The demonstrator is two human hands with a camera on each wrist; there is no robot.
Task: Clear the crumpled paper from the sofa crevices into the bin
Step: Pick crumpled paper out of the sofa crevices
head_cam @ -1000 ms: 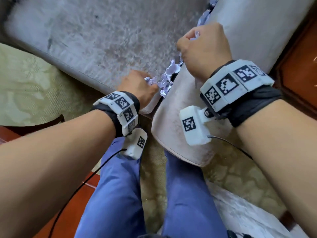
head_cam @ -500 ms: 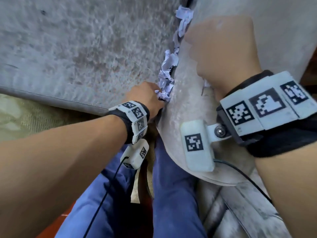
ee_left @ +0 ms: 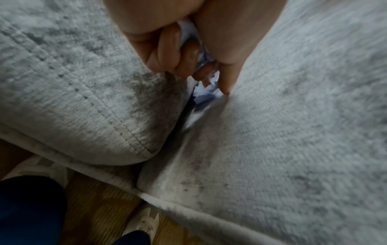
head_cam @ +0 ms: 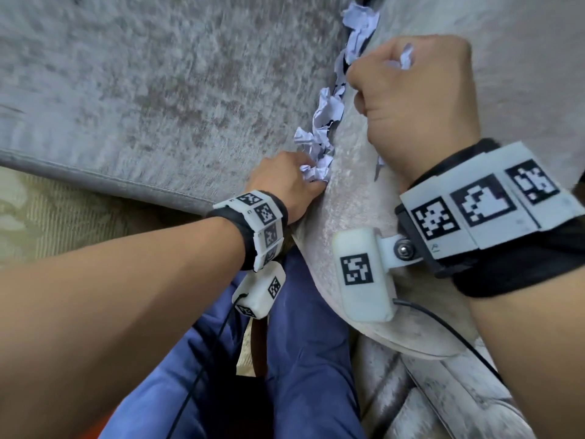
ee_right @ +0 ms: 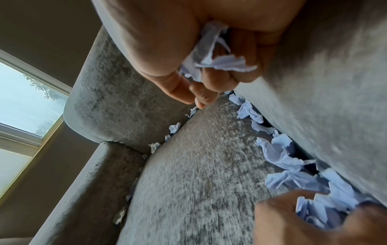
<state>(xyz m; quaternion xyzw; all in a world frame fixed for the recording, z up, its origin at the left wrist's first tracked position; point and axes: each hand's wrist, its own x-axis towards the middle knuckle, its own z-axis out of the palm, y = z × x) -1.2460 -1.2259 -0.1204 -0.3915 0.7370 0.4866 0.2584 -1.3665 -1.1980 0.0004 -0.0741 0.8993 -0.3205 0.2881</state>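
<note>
Crumpled white paper (head_cam: 326,122) fills the crevice between the grey seat cushion (head_cam: 158,90) and the sofa arm (head_cam: 357,210). My left hand (head_cam: 285,182) is at the near end of the crevice, its fingers curled round a wad of paper (ee_left: 188,33). My right hand (head_cam: 408,90) is a fist above the sofa arm, gripping scraps of paper (ee_right: 213,56) that stick out between its fingers. More paper (ee_right: 278,152) lines the crevice beyond the fist. No bin is in view.
Small paper bits (ee_right: 175,127) also sit in the crevice along the sofa back (ee_right: 117,99). A patterned rug (head_cam: 47,217) lies below the seat's front edge. My blue-trousered legs (head_cam: 300,359) stand against the sofa. A window (ee_right: 25,107) is at the left.
The head view has closed in on the crevice. My right hand has lifted a little from the crevice with paper in its fist. My left hand stays at the near end, gathering paper.
</note>
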